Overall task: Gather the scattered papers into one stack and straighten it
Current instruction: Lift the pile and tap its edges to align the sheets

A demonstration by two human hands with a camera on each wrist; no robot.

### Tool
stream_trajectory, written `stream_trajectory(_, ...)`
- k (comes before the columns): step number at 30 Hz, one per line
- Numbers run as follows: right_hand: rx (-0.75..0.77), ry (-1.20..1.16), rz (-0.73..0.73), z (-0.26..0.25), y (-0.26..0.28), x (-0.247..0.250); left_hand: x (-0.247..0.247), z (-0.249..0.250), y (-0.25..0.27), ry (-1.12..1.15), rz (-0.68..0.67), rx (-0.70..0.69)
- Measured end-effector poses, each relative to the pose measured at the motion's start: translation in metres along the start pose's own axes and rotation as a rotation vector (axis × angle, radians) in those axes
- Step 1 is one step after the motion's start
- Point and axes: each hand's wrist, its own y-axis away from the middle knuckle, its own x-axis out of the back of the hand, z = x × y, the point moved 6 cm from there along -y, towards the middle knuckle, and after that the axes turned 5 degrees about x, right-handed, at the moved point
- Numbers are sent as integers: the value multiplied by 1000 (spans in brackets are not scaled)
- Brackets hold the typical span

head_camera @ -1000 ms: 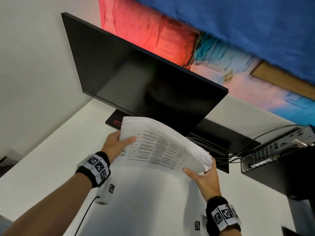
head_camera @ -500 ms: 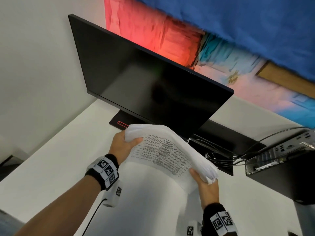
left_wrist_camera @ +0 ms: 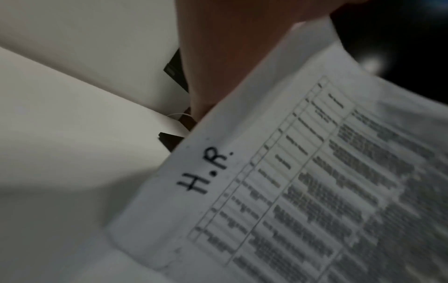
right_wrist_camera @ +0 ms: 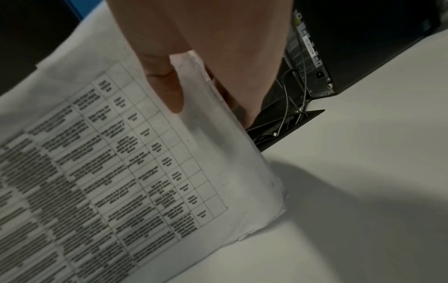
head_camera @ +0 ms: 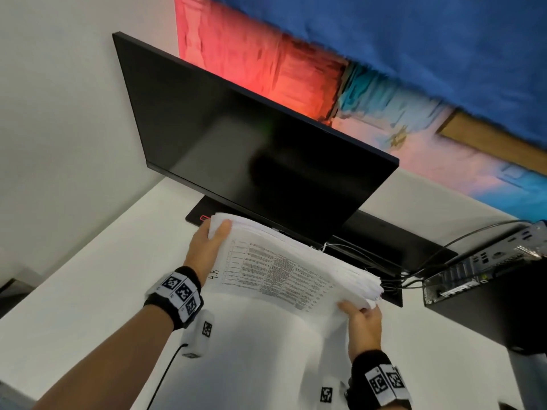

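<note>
A thick stack of white printed papers [head_camera: 284,267] is held tilted over the white desk [head_camera: 88,291], its lower edge down near the desk top. The top sheet carries a table of text and a handwritten "H.R." [left_wrist_camera: 206,170]. My left hand [head_camera: 207,247] grips the stack's upper left corner, thumb on the top sheet. My right hand [head_camera: 362,321] grips the right end, thumb [right_wrist_camera: 167,90] lying on the top sheet [right_wrist_camera: 145,162] and fingers behind. The sheet edges at the right end [head_camera: 370,288] are fanned and uneven.
A black monitor [head_camera: 251,149] stands just behind the stack, its base [head_camera: 201,216] on the desk. A black computer case [head_camera: 488,291] with several cables [head_camera: 393,279] sits at the right. A white wall [head_camera: 59,113] lies to the left.
Both hands have tipped and lowered the stack; the left thumb slid up to the top left corner, and the right hand shifted along the stack's right end.
</note>
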Motion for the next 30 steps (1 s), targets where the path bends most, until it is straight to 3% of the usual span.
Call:
stream_trajectory(2, -57, 25, -11, 9, -4, -3, -9, -7, 2, -53, -67, 11)
stream_trajectory(8, 25, -50, 30, -9, -14, 16, 3, 1, -4, -66, 10, -110)
stream_trajectory(12, 0, 7, 19, 6, -16, 16, -7, -15, -7, -159, -181, -2)
stream_trajectory(19, 46, -39, 55, 4, -20, 27, -1, -20, -14, -94, -122, 2)
stream_trajectory(30, -42, 45, 115, 13, -16, 36, -21, -24, -9, -178, -376, 94)
